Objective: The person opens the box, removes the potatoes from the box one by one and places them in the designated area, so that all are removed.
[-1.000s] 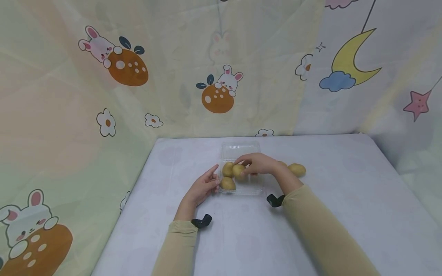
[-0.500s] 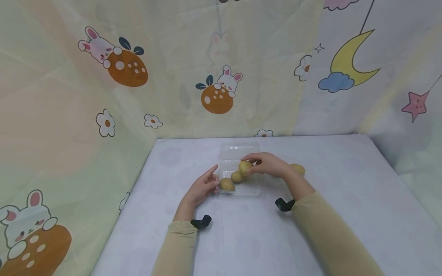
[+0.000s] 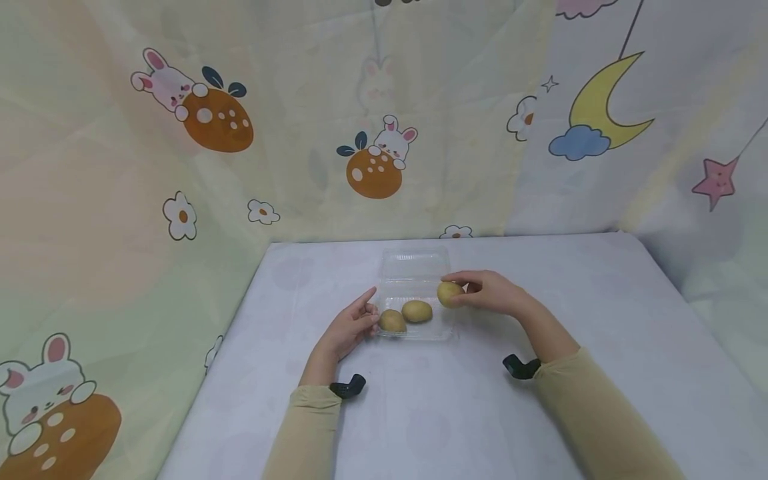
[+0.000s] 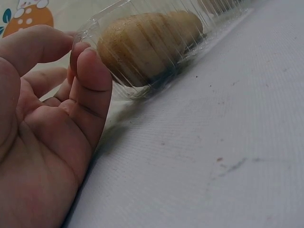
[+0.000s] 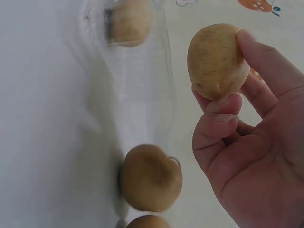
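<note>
A clear plastic clamshell box stands on the table with its lid folded back. Two potatoes lie inside, one potato at the near left and another potato beside it. My left hand pinches the box's left rim between thumb and fingers, its index finger stretched forward; in the left wrist view the thumb presses the clear wall. My right hand grips a third potato between thumb and fingertips, raised by the box's right side. The right wrist view shows this held potato closely.
Outside the box, a loose potato sits on the table with another potato behind it; in the head view my right hand and forearm hide them. A white cloth covers the table, and printed curtains hang around it.
My right hand has lifted a potato from among those in the box and carried it rightward to the box's right side. The left hand has stayed at the left rim.
</note>
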Motion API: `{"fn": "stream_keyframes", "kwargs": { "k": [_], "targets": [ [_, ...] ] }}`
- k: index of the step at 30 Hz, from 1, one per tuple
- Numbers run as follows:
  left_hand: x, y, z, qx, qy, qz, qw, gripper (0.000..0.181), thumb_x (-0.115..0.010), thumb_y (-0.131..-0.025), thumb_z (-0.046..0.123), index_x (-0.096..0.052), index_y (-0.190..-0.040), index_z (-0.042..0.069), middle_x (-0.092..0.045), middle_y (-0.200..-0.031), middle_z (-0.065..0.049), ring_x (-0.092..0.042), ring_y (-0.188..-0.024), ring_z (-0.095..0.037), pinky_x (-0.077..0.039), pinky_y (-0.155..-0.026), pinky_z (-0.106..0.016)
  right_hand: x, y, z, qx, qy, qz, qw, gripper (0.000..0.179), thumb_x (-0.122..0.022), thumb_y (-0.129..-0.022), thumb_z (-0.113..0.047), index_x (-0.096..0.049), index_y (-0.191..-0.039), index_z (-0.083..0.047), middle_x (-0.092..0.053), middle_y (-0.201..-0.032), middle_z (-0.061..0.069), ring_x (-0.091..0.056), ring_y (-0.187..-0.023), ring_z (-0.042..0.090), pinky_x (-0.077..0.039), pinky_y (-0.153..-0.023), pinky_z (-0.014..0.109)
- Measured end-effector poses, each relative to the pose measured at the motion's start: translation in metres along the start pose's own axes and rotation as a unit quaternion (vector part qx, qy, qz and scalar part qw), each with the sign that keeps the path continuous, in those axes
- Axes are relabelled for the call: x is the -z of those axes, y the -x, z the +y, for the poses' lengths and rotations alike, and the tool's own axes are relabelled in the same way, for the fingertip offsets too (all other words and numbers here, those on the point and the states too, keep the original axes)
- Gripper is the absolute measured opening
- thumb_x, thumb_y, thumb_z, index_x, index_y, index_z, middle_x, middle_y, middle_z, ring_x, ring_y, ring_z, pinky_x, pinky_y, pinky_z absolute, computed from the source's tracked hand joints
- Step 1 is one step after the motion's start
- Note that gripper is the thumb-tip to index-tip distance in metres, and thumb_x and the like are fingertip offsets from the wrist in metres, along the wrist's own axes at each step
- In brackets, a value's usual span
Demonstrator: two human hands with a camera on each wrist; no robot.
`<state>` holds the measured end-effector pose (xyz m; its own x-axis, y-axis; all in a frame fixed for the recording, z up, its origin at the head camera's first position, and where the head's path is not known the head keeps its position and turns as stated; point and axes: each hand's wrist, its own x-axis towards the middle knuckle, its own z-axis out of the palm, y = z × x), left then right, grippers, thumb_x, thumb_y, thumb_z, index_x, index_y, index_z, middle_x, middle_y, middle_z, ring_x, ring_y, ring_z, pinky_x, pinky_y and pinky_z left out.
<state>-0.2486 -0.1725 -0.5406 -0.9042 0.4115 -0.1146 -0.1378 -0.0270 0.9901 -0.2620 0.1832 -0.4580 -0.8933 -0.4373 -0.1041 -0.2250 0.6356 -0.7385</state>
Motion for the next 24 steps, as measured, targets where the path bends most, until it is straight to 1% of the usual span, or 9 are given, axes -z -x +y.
{"fn": "stream_keyframes", "kwargs": {
  "k": [5, 10, 12, 13, 16, 19, 21, 23, 24],
  "targets": [
    [0.001, 0.000, 0.000, 0.001, 0.001, 0.002, 1.0000, 0.072, -0.066, -0.093, 0.014, -0.033, -0.154, 0.029, -0.049, -0.103, -0.002, -0.055, -0.079, -0.011, -0.051, -0.071, -0.023, 0.001, 0.015, 0.014, -0.009, -0.008, 0.010, 0.9999, 0.058, -0.074, -0.079, -0.059, -0.061, -0.131, -0.040, -0.063, -0.123, -0.006, -0.057, -0.103, 0.017, -0.048, -0.090, 0.035],
    [0.000, 0.001, 0.000, 0.002, 0.002, 0.004, 1.0000, 0.072, -0.067, -0.092, 0.014, -0.033, -0.154, 0.030, -0.050, -0.103, -0.001, -0.055, -0.078, -0.010, -0.051, -0.071, -0.022, 0.002, 0.028, 0.030, 0.008, -0.014, 0.029, 0.9995, 0.055, -0.074, -0.081, -0.055, -0.062, -0.131, -0.037, -0.061, -0.133, -0.005, -0.055, -0.118, 0.019, -0.045, -0.099, 0.041],
    [0.000, 0.001, 0.001, -0.001, 0.002, 0.002, 1.0000, 0.073, -0.066, -0.093, 0.014, -0.032, -0.155, 0.028, -0.049, -0.102, -0.001, -0.055, -0.078, -0.010, -0.051, -0.070, -0.022, 0.002, 0.033, 0.036, 0.018, -0.012, 0.035, 0.9991, 0.054, -0.073, -0.084, -0.051, -0.061, -0.133, -0.033, -0.059, -0.139, -0.003, -0.053, -0.125, 0.022, -0.044, -0.102, 0.043],
    [0.000, 0.001, 0.001, -0.001, 0.002, 0.001, 1.0000, 0.073, -0.066, -0.093, 0.013, -0.031, -0.155, 0.027, -0.049, -0.102, -0.001, -0.055, -0.078, -0.010, -0.051, -0.070, -0.022, 0.002, 0.035, 0.039, 0.018, -0.013, 0.039, 0.9990, 0.053, -0.073, -0.084, -0.050, -0.061, -0.133, -0.033, -0.058, -0.140, -0.003, -0.052, -0.127, 0.022, -0.044, -0.103, 0.042],
    [-0.001, 0.001, 0.001, -0.003, 0.000, 0.000, 1.0000, 0.074, -0.066, -0.093, 0.013, -0.029, -0.156, 0.025, -0.049, -0.102, -0.001, -0.055, -0.078, -0.010, -0.051, -0.070, -0.022, 0.001, 0.039, 0.046, 0.013, -0.018, 0.048, 0.9986, 0.053, -0.074, -0.084, -0.047, -0.062, -0.133, -0.029, -0.060, -0.137, -0.001, -0.053, -0.124, 0.021, -0.045, -0.100, 0.037],
    [-0.001, 0.001, 0.000, -0.003, -0.002, 0.000, 1.0000, 0.075, -0.066, -0.093, 0.014, -0.028, -0.157, 0.024, -0.050, -0.102, -0.001, -0.055, -0.078, -0.010, -0.052, -0.070, -0.022, -0.001, 0.043, 0.052, 0.009, -0.020, 0.053, 0.9983, 0.052, -0.076, -0.084, -0.043, -0.064, -0.131, -0.023, -0.064, -0.123, 0.000, -0.055, -0.109, 0.019, -0.046, -0.091, 0.031],
    [-0.001, 0.000, 0.000, -0.003, -0.001, -0.001, 1.0000, 0.075, -0.065, -0.093, 0.014, -0.027, -0.157, 0.023, -0.049, -0.102, -0.001, -0.055, -0.078, -0.010, -0.052, -0.070, -0.022, -0.002, 0.044, 0.055, 0.019, -0.011, 0.057, 0.9981, 0.052, -0.076, -0.085, -0.039, -0.064, -0.131, -0.019, -0.064, -0.114, 0.003, -0.054, -0.101, 0.021, -0.046, -0.085, 0.030],
    [-0.001, 0.000, 0.000, -0.005, -0.002, -0.001, 1.0000, 0.075, -0.065, -0.093, 0.014, -0.027, -0.157, 0.023, -0.049, -0.103, -0.001, -0.055, -0.078, -0.010, -0.051, -0.070, -0.022, -0.003, 0.046, 0.059, 0.025, 0.000, 0.063, 0.9977, 0.051, -0.077, -0.085, -0.038, -0.065, -0.130, -0.018, -0.062, -0.109, 0.004, -0.051, -0.098, 0.020, -0.044, -0.083, 0.030],
    [-0.001, 0.000, 0.000, -0.004, -0.001, -0.002, 1.0000, 0.075, -0.065, -0.093, 0.013, -0.027, -0.157, 0.023, -0.049, -0.102, -0.001, -0.055, -0.078, -0.010, -0.051, -0.070, -0.022, -0.004, 0.047, 0.060, 0.025, 0.004, 0.067, 0.9975, 0.051, -0.077, -0.085, -0.038, -0.065, -0.131, -0.019, -0.061, -0.109, 0.004, -0.050, -0.098, 0.020, -0.043, -0.083, 0.030]
  ]
}}
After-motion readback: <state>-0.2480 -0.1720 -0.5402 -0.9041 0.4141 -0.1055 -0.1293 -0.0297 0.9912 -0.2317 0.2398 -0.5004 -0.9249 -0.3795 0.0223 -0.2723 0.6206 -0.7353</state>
